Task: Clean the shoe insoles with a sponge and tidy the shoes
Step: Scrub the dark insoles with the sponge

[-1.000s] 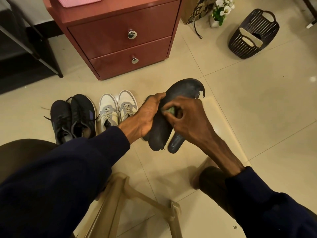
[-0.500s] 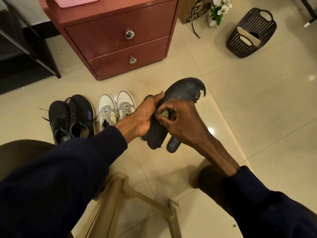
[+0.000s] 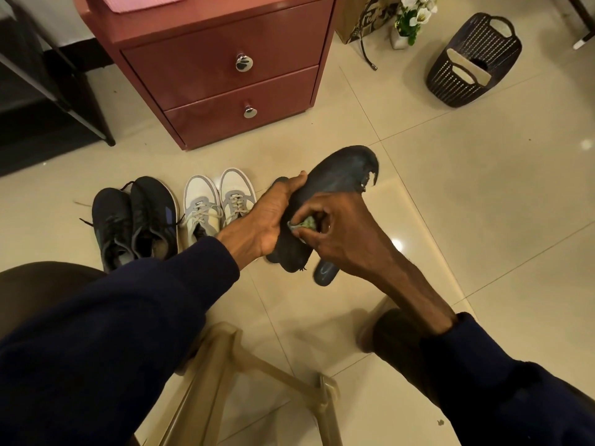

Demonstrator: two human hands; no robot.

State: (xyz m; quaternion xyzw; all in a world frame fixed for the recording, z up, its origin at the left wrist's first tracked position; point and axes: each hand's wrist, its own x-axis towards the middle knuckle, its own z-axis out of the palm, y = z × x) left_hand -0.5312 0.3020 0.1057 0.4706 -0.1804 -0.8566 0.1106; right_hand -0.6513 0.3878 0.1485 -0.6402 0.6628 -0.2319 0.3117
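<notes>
The left hand [image 3: 262, 220] grips a dark insole [image 3: 335, 178] by its edge, held up above the floor tiles [image 3: 450, 204]. The right hand [image 3: 338, 230] pinches a small green sponge [image 3: 304, 224] against its surface. A second insole [image 3: 325, 273] peeks out beneath the right wrist. Black sneakers [image 3: 135, 220] and grey sneakers [image 3: 219, 201] sit side by side before the red drawer cabinet [image 3: 219, 75].

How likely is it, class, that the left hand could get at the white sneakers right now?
Probably not yet: the left hand grips the insole; the white sneakers lie close, nothing between.
</notes>
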